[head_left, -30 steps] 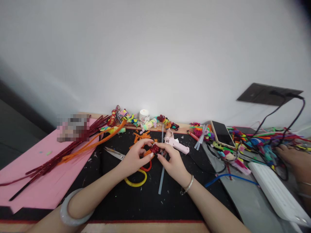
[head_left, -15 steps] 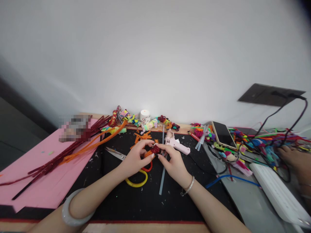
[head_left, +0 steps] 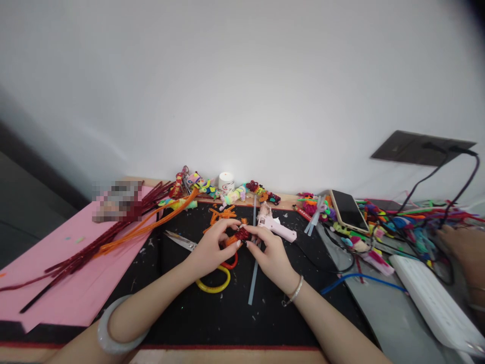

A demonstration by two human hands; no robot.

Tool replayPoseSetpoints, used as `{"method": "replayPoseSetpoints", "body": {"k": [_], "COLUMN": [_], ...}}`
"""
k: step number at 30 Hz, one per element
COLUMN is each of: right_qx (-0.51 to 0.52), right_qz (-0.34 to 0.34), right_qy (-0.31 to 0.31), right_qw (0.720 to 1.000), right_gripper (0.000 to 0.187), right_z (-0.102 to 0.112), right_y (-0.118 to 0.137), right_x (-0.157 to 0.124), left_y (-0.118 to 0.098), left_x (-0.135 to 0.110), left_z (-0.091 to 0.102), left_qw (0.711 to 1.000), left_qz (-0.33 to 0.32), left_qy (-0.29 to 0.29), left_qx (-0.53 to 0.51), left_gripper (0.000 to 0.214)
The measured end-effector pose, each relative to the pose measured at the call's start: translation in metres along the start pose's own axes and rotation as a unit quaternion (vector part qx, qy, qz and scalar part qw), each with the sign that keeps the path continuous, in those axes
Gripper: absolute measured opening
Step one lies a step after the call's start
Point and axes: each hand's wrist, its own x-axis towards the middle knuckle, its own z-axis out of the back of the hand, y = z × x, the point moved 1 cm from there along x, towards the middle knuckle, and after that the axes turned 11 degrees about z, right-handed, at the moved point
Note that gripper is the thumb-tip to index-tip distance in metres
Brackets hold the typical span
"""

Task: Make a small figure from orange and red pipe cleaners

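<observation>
Between my two hands is a small red and orange pipe-cleaner figure (head_left: 241, 234), its details partly hidden by fingers. My left hand (head_left: 216, 242) pinches its left, orange side. From the right, my right hand (head_left: 270, 247) grips the dark red part between thumb and fingers. Under my left hand lie scissors (head_left: 215, 284) with yellow and red handles, blades pointing up and left. A pale pink glue gun (head_left: 278, 227) rests just beyond my right hand. Short orange pipe-cleaner pieces (head_left: 220, 216) lie behind my left hand, and a clear glue stick (head_left: 254, 283) lies beside my right.
Long dark red pipe cleaners (head_left: 109, 240) and orange ones (head_left: 151, 230) lie on a pink sheet (head_left: 45, 268). Colourful figures and a white cup (head_left: 226, 182) stand by the wall. At right are a phone (head_left: 347, 210), a white power strip (head_left: 432, 298), cords and another person's hand (head_left: 464, 253).
My hands hold almost the same position around the pipe-cleaner figure. At the far right, the other person's hand has shifted slightly.
</observation>
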Motion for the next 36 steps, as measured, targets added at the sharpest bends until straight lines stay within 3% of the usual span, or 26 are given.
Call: {"method": "replayPoseSetpoints", "body": {"k": [36], "right_qx": [-0.008], "right_qz": [-0.011], "right_qy": [0.0], "right_qw": [1.0], "right_gripper": [0.033], "right_z": [-0.0021], "right_y": [-0.0033], "right_x": [0.0005], "left_y": [-0.0021], "left_x": [-0.0031], "left_z": [0.0026], "left_qw": [0.997], "left_qz": [-0.021], "left_qy": [-0.017], "left_qx": [0.068], "left_gripper": [0.034]}}
